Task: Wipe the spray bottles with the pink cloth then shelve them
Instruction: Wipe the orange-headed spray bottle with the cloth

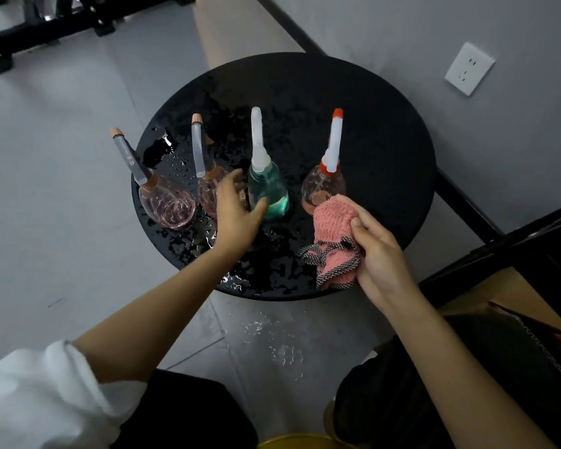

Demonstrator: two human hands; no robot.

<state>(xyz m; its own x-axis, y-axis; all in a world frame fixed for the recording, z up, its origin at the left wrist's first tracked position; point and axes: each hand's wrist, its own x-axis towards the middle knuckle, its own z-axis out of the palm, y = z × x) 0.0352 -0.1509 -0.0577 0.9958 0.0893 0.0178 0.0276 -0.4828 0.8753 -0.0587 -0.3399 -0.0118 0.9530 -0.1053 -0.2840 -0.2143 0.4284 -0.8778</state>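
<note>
Our right hand (381, 254) grips the pink cloth (332, 222) just beside the red-capped bottle (324, 186); our left hand (237, 212) reaches, fingers loose, at the green bottle (268, 192) — on this wet table (386, 140) it could slip and topple its neighbours.

Four spray bottles (268, 189) stand in a row on a round black table (370, 102), apparently wet with water droplets (188, 241).

left hand (237, 210): open, fingers touching the green bottle (268, 192), frame centre
right hand (378, 251): grips pink cloth (332, 236)
surface (386, 131): round, black, wet
</note>
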